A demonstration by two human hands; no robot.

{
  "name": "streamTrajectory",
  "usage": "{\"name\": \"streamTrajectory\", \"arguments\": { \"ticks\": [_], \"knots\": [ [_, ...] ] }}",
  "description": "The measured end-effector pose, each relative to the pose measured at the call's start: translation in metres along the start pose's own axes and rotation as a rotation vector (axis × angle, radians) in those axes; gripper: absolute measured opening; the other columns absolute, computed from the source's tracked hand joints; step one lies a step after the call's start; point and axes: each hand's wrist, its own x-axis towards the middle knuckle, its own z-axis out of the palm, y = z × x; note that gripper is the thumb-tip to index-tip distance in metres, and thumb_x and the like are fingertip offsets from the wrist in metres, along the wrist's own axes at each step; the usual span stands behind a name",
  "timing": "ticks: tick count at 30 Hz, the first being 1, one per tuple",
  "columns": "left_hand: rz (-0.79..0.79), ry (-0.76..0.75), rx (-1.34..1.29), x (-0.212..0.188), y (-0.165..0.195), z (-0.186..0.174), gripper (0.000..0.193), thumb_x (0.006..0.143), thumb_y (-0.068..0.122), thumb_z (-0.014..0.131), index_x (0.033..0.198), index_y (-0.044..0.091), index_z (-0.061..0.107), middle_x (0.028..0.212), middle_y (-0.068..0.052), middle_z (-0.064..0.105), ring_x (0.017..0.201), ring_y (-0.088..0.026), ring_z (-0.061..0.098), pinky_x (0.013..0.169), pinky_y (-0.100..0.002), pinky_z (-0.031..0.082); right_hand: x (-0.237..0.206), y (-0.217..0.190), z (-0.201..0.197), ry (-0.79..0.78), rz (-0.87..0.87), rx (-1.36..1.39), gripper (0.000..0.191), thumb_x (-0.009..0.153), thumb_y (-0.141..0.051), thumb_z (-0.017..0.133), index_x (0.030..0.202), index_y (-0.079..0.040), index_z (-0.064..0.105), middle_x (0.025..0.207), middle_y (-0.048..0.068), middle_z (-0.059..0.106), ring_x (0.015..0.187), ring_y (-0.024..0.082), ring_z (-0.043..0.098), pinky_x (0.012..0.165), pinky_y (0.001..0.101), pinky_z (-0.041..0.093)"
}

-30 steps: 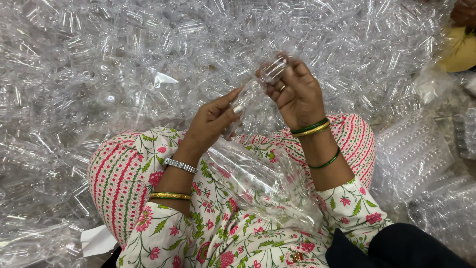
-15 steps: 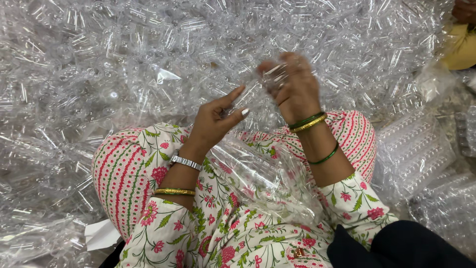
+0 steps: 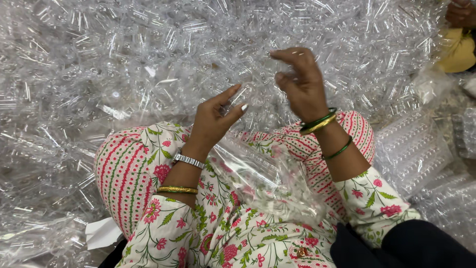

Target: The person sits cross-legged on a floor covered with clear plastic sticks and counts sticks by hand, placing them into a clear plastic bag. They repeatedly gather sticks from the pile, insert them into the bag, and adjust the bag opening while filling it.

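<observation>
1. Left hand (image 3: 214,119): raised over the lap, palm turned inward, fingers loosely spread, thumb out to the side. It grips nothing I can make out; a small clear piece may sit at the fingertips, but it is lost against the plastic behind.
2. Right hand (image 3: 297,82): lifted higher than the left and well apart from it, fingers curled, forefinger stretched out ahead. Blurred; whether it pinches a clear piece, I cannot tell.
3. Pile (image 3: 148,64): heaped clear plastic pieces, beyond and below both hands, spreading far out on every side. Neither hand is seen touching it.
4. Bag (image 3: 267,183): clear, crumpled, lying on the lap just below the left hand and between the two forearms.
5. Wrists: watch (image 3: 188,160) and gold bangle (image 3: 177,189) on the left forearm; green and gold bangles (image 3: 317,121) on the right.
6. Trays (image 3: 411,154): clear moulded sheets stacked to the outside of the right forearm, near the elbow.
7. Another person's hand (image 3: 461,12), far beyond the right hand, above yellow cloth (image 3: 456,52).
</observation>
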Motion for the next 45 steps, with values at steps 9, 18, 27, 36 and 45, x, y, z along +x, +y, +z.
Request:
{"name": "streamTrajectory", "arguments": {
  "ticks": [9, 18, 27, 36, 45],
  "knots": [
    [-0.141, -0.023, -0.122, 0.001, -0.002, 0.0, 0.051, 0.095, 0.015, 0.074, 0.143, 0.0, 0.06, 0.143, -0.012, 0.065, 0.105, -0.011, 0.061, 0.085, -0.026, 0.053, 0.018, -0.007, 0.024, 0.214, 0.269, 0.623, 0.065, 0.102, -0.016, 0.072, 0.15, -0.022, 0.027, 0.119, 0.01, 0.062, 0.101, 0.026, 0.075, 0.083, 0.0413, 0.069],
    [-0.162, -0.06, -0.133, -0.001, 0.005, 0.001, 0.061, 0.099, 0.012, 0.072, 0.155, 0.003, 0.049, 0.136, -0.021, 0.067, 0.101, -0.009, 0.055, 0.084, -0.024, 0.05, 0.004, 0.013, 0.029, 0.097, 0.261, 0.467, 0.057, 0.109, -0.026, 0.07, 0.157, -0.009, 0.046, 0.124, 0.011, 0.072, 0.107, 0.02, 0.071, 0.089, 0.0363, 0.067],
    [-0.024, -0.009, -0.21, -0.001, -0.005, -0.003, 0.055, 0.102, 0.013, 0.065, 0.153, 0.005, 0.048, 0.157, -0.009, 0.052, 0.124, -0.01, 0.057, 0.099, -0.023, 0.052, -0.026, 0.093, 0.067, -0.083, -0.047, -0.651, 0.061, 0.072, -0.026, 0.088, 0.122, 0.001, 0.065, 0.117, 0.024, 0.069, 0.103, 0.04, 0.068, 0.088, 0.0456, 0.054],
    [-0.074, -0.007, -0.166, -0.005, -0.004, -0.005, 0.056, 0.099, 0.012, 0.068, 0.153, 0.005, 0.051, 0.154, -0.015, 0.056, 0.124, -0.018, 0.053, 0.1, -0.031, 0.049, -0.016, 0.117, 0.051, 0.239, 0.527, 0.168, 0.035, 0.081, -0.007, 0.078, 0.112, -0.006, 0.062, 0.107, 0.017, 0.073, 0.092, 0.029, 0.072, 0.078, 0.0371, 0.064],
    [-0.125, -0.083, -0.078, -0.005, 0.003, -0.005, 0.055, 0.095, 0.013, 0.071, 0.146, 0.004, 0.055, 0.153, -0.015, 0.054, 0.135, -0.018, 0.057, 0.107, -0.032, 0.051, 0.005, 0.041, -0.02, 0.097, 0.358, 0.762, 0.028, 0.101, -0.012, 0.07, 0.126, -0.001, 0.064, 0.117, 0.015, 0.072, 0.099, 0.022, 0.07, 0.085, 0.0356, 0.062]
  ]
}}
